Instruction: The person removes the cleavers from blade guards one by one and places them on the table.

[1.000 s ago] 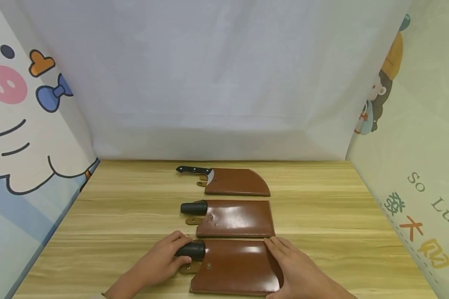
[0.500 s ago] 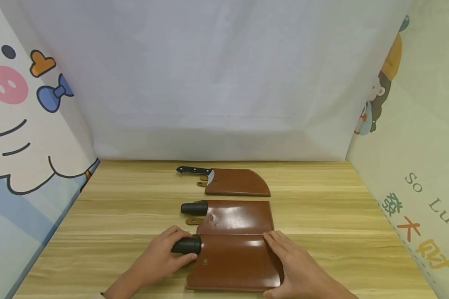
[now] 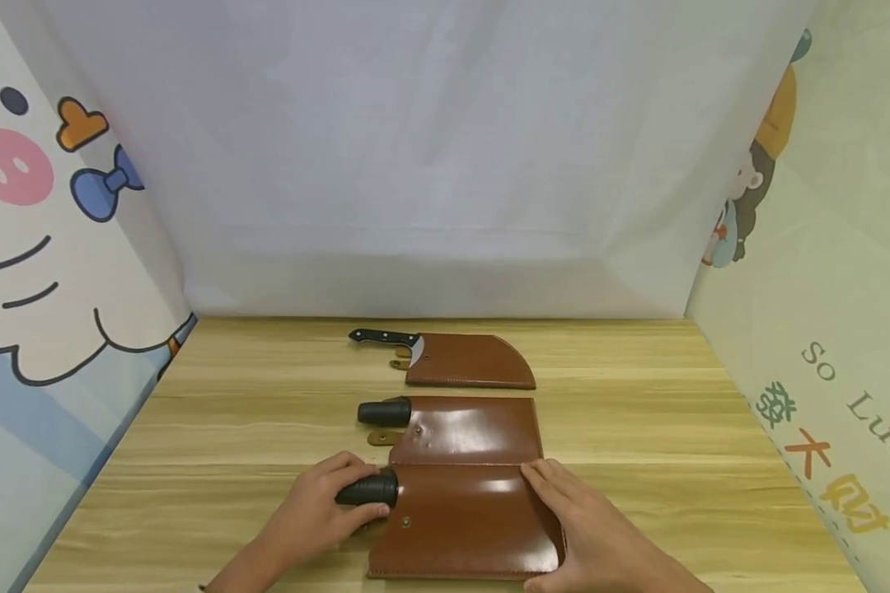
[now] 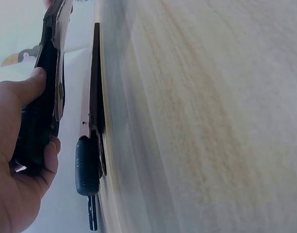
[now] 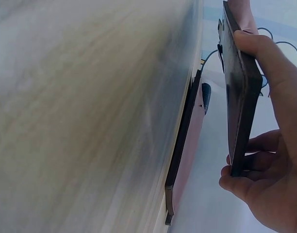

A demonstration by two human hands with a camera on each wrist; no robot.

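A cleaver in a shiny brown leather sheath (image 3: 467,527) is nearest me in the head view. My left hand (image 3: 320,506) grips its black handle (image 3: 371,489), thumb on the near side. At the other end my right hand (image 3: 597,531) grips the sheath's short edge between thumb and fingers. Both wrist views show a gap between this sheath (image 5: 241,92) and the table. The blade is hidden inside. Behind it, a second sheathed knife (image 3: 470,427) with a black handle (image 3: 383,411) lies flat, its lower edge covered from the head view.
Farther back lies a third sheathed knife (image 3: 470,360), with a rounded tip end and a riveted black handle (image 3: 383,337). The wood-grain table (image 3: 638,395) meets a white cloth backdrop (image 3: 430,206). Printed panels (image 3: 801,329) stand at both sides.
Both hands have lifted the nearest sheathed cleaver off the table and shifted it slightly left. It now overlaps the middle sheath's lower edge in the head view. The other knives have not moved.
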